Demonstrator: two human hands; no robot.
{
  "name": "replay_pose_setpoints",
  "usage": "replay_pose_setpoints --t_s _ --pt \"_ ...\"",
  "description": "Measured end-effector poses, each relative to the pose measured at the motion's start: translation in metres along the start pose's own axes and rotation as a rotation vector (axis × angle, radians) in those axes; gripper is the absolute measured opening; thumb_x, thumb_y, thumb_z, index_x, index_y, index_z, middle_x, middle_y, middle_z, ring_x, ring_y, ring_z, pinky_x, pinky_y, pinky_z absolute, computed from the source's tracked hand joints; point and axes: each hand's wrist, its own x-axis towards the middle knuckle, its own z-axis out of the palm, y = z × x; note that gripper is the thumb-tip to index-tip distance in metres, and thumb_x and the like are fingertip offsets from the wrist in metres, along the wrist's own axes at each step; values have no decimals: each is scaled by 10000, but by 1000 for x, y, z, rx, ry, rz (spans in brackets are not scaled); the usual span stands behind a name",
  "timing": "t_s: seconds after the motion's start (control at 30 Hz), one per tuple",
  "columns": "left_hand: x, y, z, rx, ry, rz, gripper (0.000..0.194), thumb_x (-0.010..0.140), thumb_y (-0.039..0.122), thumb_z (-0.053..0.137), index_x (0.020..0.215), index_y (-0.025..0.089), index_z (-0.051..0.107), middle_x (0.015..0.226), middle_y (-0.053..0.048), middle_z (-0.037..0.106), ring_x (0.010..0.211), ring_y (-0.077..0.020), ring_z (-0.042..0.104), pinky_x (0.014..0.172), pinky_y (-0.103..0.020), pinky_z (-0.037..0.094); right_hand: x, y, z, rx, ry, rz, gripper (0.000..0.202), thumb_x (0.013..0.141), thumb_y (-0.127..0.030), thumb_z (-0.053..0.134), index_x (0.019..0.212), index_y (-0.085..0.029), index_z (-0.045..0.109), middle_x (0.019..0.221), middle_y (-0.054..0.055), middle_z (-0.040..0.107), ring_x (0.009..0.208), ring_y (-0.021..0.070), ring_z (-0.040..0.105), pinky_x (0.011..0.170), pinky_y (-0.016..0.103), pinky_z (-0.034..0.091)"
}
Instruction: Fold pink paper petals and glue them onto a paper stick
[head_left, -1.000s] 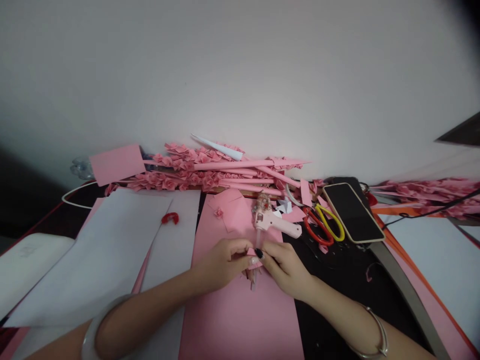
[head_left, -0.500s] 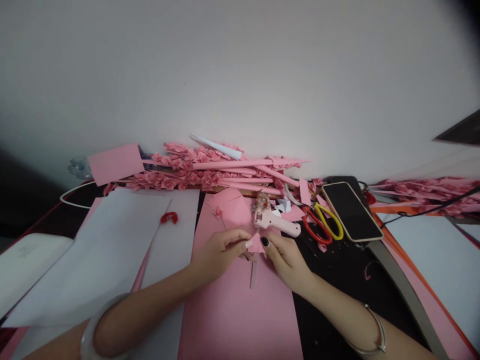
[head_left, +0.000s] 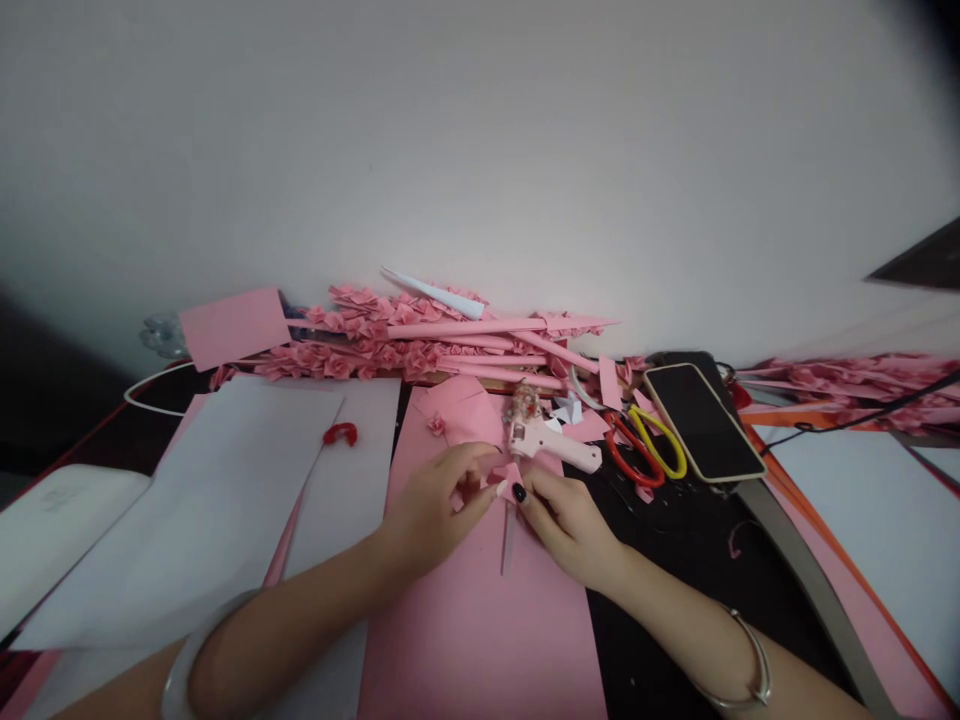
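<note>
Between my two hands is a small folded piece of pink paper (head_left: 510, 480). My right hand (head_left: 574, 522) pinches it, its dark-nailed thumb on the near side. My left hand (head_left: 435, 505) curls around its left side, with the thumb tip against it and the index finger arched above. The other left fingers are partly hidden. Just beyond lies a pale pink hot glue gun (head_left: 555, 445). A glue stick (head_left: 508, 545) sticks out below the paper, over a pink sheet (head_left: 487, 640). A small pink paper flower (head_left: 436, 425) sits behind my left hand.
Red-and-yellow handled scissors (head_left: 645, 445) and a phone (head_left: 705, 422) lie to the right. White sheets (head_left: 187, 490) with a red object (head_left: 340, 434) cover the left. Pink paper flower stems (head_left: 375, 355) are piled along the wall. More sheets (head_left: 862, 510) lie far right.
The pink paper has turned and folded over between my fingers. My left index finger has lifted off it and arched upward. My right thumb has shifted slightly left and down.
</note>
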Motion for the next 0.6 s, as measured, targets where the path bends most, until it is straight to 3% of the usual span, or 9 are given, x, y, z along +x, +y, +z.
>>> replay_pose_setpoints --t_s 0.23,0.6 --pt "-2 -5 3 -17 18 179 144 833 175 522 954 174 600 879 -37 693 759 -125 640 717 -223 490 0 2 1 -24 -21 -32 205 897 -159 376 696 -197 371 601 -38 386 542 109 373 533 225 286" --pt "-2 -2 2 -6 -36 131 186 787 97 492 928 174 585 815 -13 674 706 -119 627 677 -216 479 -2 3 2 -58 -62 -53 200 879 -142 386 689 -199 361 598 -44 362 543 108 364 534 227 270"
